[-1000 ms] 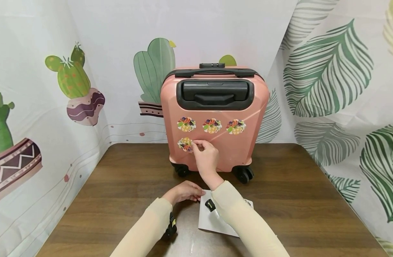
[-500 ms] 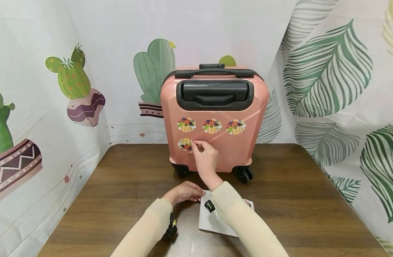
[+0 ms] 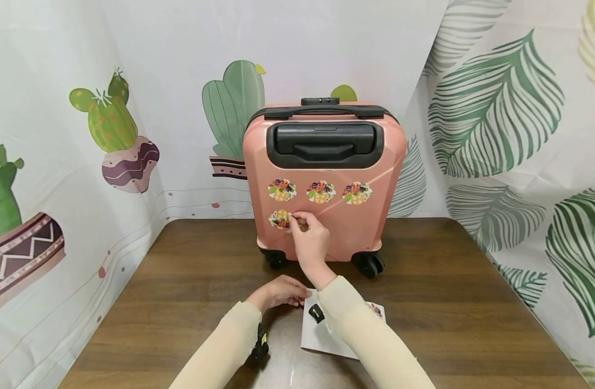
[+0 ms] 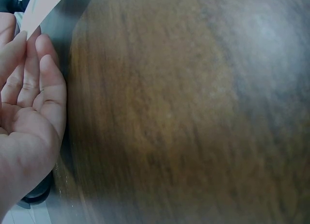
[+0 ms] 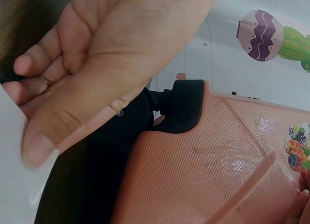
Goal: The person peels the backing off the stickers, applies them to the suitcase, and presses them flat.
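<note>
A pink suitcase [image 3: 348,227] stands upright, its black handle recess toward me. My right hand [image 3: 313,243] pinches the right edge of a round fruit-patterned sticker [image 3: 279,219] low on the left of the case. That sticker lies against the shell, fruit side down, and its right edge is behind my fingertips. In the right wrist view the sticker [image 5: 295,146] is at the right edge, with fingertips of my right hand [image 5: 296,212] beside it. My left hand [image 3: 281,292] holds the corner of a white sheet [image 3: 321,337] between thumb and fingers; the left wrist view shows this white sheet [image 4: 43,8] too.
Three similar stickers, the middle one [image 3: 321,192] among them, form a row above. Another sticker [image 3: 375,309] shows on the sheet, partly behind my right sleeve. Black wheels [image 3: 369,263] support the case on the wooden table [image 3: 180,302]. A patterned curtain [image 3: 180,43] hangs close behind.
Both hands keep their grips almost in place. My right forearm has shifted slightly left, baring more of the sticker on the sheet.
</note>
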A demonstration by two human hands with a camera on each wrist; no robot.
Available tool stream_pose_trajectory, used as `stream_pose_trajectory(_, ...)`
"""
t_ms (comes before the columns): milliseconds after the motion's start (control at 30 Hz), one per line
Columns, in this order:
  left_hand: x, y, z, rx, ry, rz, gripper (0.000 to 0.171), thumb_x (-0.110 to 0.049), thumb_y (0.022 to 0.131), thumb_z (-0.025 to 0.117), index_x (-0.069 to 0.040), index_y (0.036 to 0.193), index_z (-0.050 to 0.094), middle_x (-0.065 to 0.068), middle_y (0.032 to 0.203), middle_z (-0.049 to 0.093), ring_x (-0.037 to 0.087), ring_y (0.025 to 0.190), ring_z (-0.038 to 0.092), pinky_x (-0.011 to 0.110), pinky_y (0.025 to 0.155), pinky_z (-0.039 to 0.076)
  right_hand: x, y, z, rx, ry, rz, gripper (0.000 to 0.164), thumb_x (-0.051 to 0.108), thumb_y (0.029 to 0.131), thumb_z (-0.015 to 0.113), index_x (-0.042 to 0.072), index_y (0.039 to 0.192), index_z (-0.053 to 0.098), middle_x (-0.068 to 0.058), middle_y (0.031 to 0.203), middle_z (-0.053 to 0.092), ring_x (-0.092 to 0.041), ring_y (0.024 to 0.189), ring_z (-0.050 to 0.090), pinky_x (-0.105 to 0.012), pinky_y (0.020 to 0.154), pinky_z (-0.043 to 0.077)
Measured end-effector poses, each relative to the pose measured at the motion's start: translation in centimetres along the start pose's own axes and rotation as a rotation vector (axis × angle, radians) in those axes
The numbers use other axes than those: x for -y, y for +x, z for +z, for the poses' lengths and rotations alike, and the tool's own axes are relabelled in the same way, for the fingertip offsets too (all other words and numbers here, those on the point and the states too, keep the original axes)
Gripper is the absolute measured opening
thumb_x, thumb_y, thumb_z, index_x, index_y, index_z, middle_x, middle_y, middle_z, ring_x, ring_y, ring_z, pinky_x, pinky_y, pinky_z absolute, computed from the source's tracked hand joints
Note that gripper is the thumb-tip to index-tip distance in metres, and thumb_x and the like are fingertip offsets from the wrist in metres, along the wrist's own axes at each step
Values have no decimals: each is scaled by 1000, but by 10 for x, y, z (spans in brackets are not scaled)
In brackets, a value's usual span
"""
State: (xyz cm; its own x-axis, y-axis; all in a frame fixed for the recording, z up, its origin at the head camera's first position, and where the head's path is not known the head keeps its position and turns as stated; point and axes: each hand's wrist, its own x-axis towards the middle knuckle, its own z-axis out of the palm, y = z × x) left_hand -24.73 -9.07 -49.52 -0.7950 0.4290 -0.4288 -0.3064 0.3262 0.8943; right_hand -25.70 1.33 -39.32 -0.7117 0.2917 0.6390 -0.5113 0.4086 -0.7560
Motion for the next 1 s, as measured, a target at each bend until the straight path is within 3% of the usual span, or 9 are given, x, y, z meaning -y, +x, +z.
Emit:
stream_pose_trajectory(300,-1,-1,0,-11,20,-4,9,-7,96,68,0,94,73,-5,69,62,8,67,60,20,66,53,2,-4,1,8,-92,-42,14,17,93,75,6,99,81,-9,83,80,-22,66,75,-36,57,56)
stream_pose_trajectory(700,4,1,0,0,-6,27,12,-1,97,63,5,103,71,-4,72,63,8,68,61,21,66,52,1,-14,7,207,-135,18,16,19,94,73,10,103,81,-6,94,81,-21,79,76,-37,68,59)
stream_pose_trajectory(1000,3,0,-2,8,-4,28,13,-2,96,64,6,103,72,-4,72,65,9,69,62,22,67,53,2,-16,3,280,-130,79,14,20,94,72,12,102,80,-5,97,81,-21,76,73,-29,64,54)
